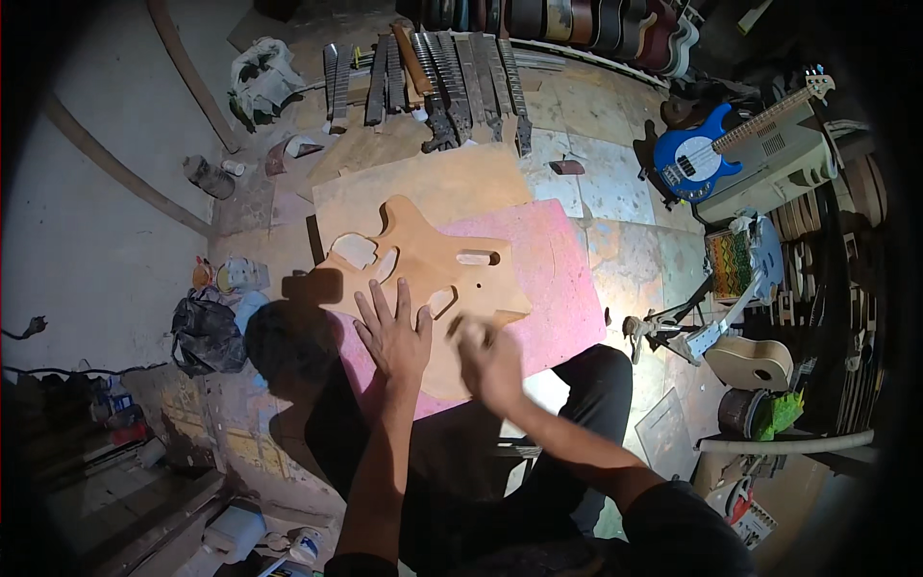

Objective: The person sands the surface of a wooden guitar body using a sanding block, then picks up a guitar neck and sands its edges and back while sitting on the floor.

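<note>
An unfinished wooden electric guitar body point(423, 238) lies flat in front of me, with several routed cavities and a small dark hole. It rests on a pink board point(567, 298). My left hand point(396, 341) is pressed flat on the body, fingers spread, beside the cavities. Over the body's near right part is my right hand point(492, 370), blurred by motion. Its fingers look curled around something brownish that I cannot make out.
Behind the body lies a tan board point(452, 183), with guitar necks point(447, 87) in a row beyond. A blue bass guitar point(694, 154) leans at the right, above a metal stand point(663, 337). A black bag point(207, 332) sits at the left. My knee point(601, 385) is close to the pink board.
</note>
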Motion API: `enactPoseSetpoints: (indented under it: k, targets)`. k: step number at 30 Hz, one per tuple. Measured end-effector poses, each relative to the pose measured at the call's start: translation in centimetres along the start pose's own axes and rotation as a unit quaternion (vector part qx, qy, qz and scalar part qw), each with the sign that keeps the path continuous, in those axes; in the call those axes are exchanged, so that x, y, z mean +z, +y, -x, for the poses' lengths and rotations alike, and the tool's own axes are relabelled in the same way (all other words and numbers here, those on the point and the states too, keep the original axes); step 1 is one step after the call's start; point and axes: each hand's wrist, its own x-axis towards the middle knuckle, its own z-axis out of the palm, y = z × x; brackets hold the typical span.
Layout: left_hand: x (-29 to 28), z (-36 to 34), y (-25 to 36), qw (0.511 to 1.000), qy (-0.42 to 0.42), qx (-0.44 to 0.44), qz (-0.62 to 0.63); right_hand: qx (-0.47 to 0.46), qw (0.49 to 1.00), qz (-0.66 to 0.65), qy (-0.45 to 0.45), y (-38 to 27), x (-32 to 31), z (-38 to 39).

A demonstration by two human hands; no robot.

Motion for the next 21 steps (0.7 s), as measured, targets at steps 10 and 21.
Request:
enactPoseSetpoints:
  k: [10,21]
  targets:
    - [0.1,0.3,-0.2,1.0,0.003,-0.003,-0.022,-0.194,0.947,0.248,0.064,3.2,-1.1,-1.8]
    - [-0.4,0.1,0.1,1.0,-0.026,-0.007,0.001,-0.202,0.942,0.255,0.087,3.9,-1.6,-2.6]
